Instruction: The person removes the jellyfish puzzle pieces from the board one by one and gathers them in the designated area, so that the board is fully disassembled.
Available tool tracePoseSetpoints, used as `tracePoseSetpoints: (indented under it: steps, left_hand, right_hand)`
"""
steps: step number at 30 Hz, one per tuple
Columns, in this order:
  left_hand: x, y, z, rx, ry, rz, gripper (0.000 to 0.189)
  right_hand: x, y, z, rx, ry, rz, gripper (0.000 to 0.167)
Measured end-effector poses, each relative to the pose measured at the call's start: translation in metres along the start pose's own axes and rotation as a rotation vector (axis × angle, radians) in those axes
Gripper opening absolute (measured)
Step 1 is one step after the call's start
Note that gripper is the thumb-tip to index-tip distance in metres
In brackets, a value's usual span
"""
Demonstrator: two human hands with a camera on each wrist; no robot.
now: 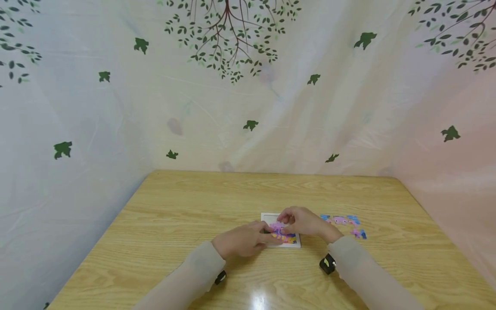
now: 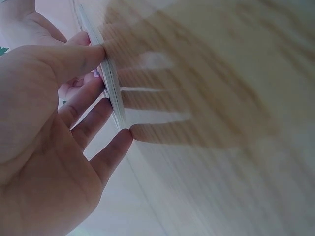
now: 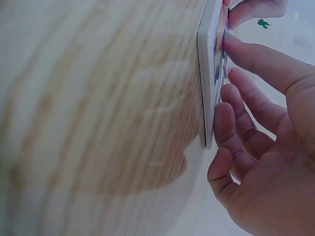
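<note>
A small jigsaw puzzle tray [image 1: 296, 246] with a white border lies flat on the table, partly filled with pink, purple and yellow pieces [image 1: 288, 238]. My left hand [image 1: 241, 240] rests at its left side, thumb and forefinger reaching over the picture. In the left wrist view, the other fingertips touch the tray's edge [image 2: 112, 83]. From the right, my right hand [image 1: 304, 223] pinches a pinkish puzzle piece [image 3: 228, 72] between thumb and forefinger, just at the picture's surface. Most of that piece is hidden by the fingers.
Several loose puzzle pieces [image 1: 341, 220], pink and blue, lie right of the tray, partly behind the right wrist. The wooden table [image 1: 186, 202] meets a pale curtain [image 1: 209, 129] with leaf prints at its back and sides. Black wrist cameras [image 1: 327, 264] hang under the sleeves.
</note>
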State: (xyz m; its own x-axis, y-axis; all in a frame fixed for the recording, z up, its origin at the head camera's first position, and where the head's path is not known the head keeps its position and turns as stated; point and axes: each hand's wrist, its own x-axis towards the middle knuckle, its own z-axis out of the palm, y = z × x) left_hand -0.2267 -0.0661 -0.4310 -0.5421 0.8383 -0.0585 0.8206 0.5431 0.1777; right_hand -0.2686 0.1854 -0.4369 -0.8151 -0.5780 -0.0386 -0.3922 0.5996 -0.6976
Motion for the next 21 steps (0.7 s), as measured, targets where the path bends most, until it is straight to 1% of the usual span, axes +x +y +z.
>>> tracePoseSetpoints:
  steps: [5, 9, 13, 18, 21]
  left_hand:
    - [-0.0003, 0.0006, -0.0008, -0.026, -0.009, -0.012, 0.046]
    - [-0.0006, 0.0009, -0.0013, -0.027, -0.007, -0.007, 0.046]
    - [-0.0004, 0.0008, -0.0010, -0.002, -0.004, 0.000, 0.046]
    - [0.0002, 0.0000, -0.0008, 0.050, -0.010, 0.005, 0.046]
    - [-0.0006, -0.0010, -0.0001, 0.070, 0.006, 0.023, 0.045]
  right_hand:
    - [-0.0009, -0.0013, -0.0002, 0.000, 0.000, 0.002, 0.026]
    - [-0.0010, -0.0020, 0.0000, 0.006, 0.006, -0.010, 0.025]
    - [-0.0008, -0.0027, -0.0004, 0.026, 0.011, -0.025, 0.025]
    - [-0.0018, -0.0032, -0.0017, 0.051, 0.029, -0.010, 0.017]
    - [-0.0020, -0.0038, -0.0027, 0.062, 0.032, -0.005, 0.014]
